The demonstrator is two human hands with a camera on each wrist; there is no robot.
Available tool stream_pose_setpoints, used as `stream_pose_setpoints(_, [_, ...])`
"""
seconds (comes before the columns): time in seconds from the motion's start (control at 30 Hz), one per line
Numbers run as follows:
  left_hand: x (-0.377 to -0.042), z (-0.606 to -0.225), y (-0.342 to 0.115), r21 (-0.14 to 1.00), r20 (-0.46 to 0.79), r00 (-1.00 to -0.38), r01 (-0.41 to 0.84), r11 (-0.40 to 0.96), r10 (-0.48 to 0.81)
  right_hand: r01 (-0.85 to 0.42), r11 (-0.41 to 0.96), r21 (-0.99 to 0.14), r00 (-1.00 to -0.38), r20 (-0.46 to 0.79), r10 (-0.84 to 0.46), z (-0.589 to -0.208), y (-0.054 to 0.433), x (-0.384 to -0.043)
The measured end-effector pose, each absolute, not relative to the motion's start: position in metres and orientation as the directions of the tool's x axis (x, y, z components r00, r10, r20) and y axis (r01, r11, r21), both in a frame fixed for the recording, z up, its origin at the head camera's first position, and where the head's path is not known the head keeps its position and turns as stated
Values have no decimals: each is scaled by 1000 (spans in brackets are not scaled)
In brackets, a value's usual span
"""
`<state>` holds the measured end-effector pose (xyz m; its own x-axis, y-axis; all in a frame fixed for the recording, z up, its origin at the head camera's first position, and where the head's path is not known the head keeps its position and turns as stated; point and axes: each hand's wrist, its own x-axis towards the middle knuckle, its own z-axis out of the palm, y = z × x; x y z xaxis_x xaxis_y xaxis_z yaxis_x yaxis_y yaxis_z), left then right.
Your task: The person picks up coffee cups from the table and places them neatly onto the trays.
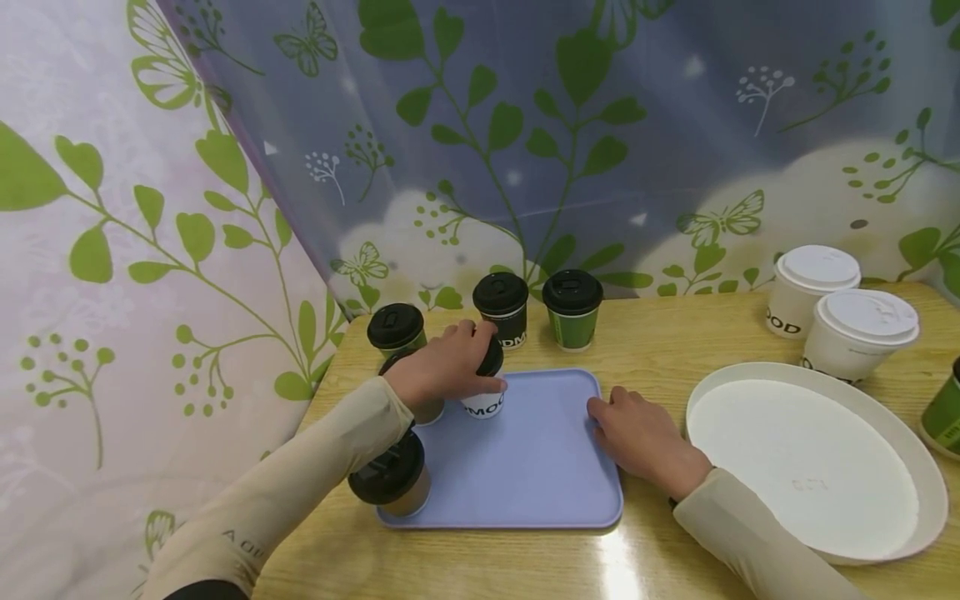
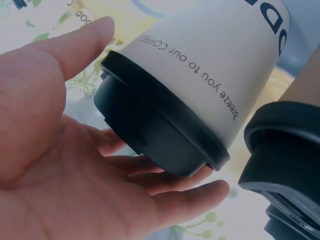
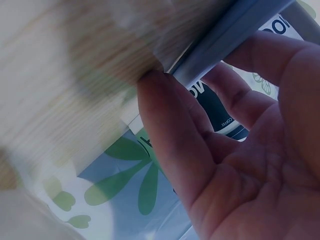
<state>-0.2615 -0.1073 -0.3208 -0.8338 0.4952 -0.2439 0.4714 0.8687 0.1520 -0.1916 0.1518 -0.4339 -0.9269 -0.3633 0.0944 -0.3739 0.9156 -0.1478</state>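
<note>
My left hand [image 1: 448, 362] reaches over a white paper cup [image 1: 483, 405] with a black lid, standing on the blue-purple tray [image 1: 525, 467]. In the left wrist view the fingers [image 2: 185, 180] lie loosely along the far side of the black lid [image 2: 150, 120], and the thumb extends beside the cup wall, with the palm apart from the lid. My right hand [image 1: 637, 437] is at the tray's right edge, thumb and fingers on either side of the rim [image 3: 215, 45]. Two brown cups with black lids, one at the front left [image 1: 411, 498], stand on the tray's left side.
Behind the tray stand a black cup [image 1: 512, 327] and green cups [image 1: 576, 327] with black lids. A round white tray [image 1: 813, 467] lies to the right, with two white-lidded cups [image 1: 840, 358] behind it and a green cup [image 1: 947, 417] at the far right. A patterned curtain [image 1: 510, 125] borders the table.
</note>
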Motion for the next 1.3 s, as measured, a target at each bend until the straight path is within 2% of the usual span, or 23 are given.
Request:
stream_pose_setpoints(0.23, [-261,-313,-112,146,-232,-835,478,866,500,-377,914,-148,-925,103,-365,-434,152,-191])
stream_pose_setpoints(0.57, [-286,-285,-145,139,-172,-905,369,919,390,-378,912,-160,-925,98,-366,-432,152,-191])
stream_pose_setpoints(0.93, [-327,-293,-184,139,-164,-960,205,969,226,-381,912,-154,-924,100,-369,-433,151,-190])
stream_pose_setpoints(1.3, [-346,-307,-207,202,-203,-956,173,964,214,-383,912,-144,-921,133,-366,-435,152,-190])
